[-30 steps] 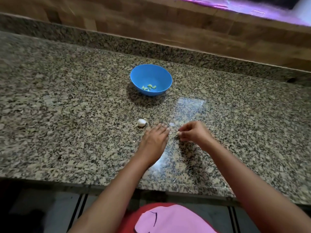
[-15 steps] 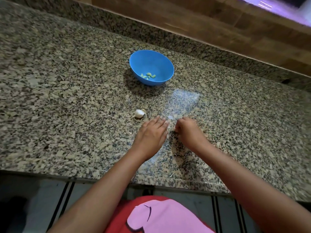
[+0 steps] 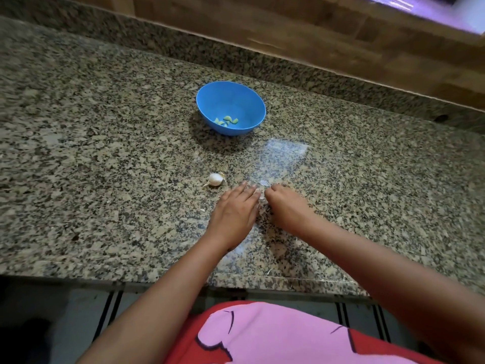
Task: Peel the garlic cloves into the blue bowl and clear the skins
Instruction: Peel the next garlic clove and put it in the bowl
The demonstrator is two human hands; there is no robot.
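Observation:
A blue bowl [image 3: 249, 101] stands on the granite counter [image 3: 105, 153] with several peeled cloves [image 3: 227, 120] inside. Nearer to me lies a small white garlic piece [image 3: 215, 179] still in its skin. Just right of that garlic, my left hand [image 3: 235, 211] lies flat on the counter with straight fingers. My right hand [image 3: 286, 206] is beside it, fingers curled down to the counter, pinching at thin pale garlic skins [image 3: 263, 183] that lie between the two hands. The right fingertips are hidden.
The counter's front edge [image 3: 157, 279] runs just below my forearms. A low granite upstand [image 3: 288, 61] and a wooden wall behind it close off the far side.
My right hand has come down onto the counter and moved left, close to the left hand. The left hand stays flat. The view has shifted a little.

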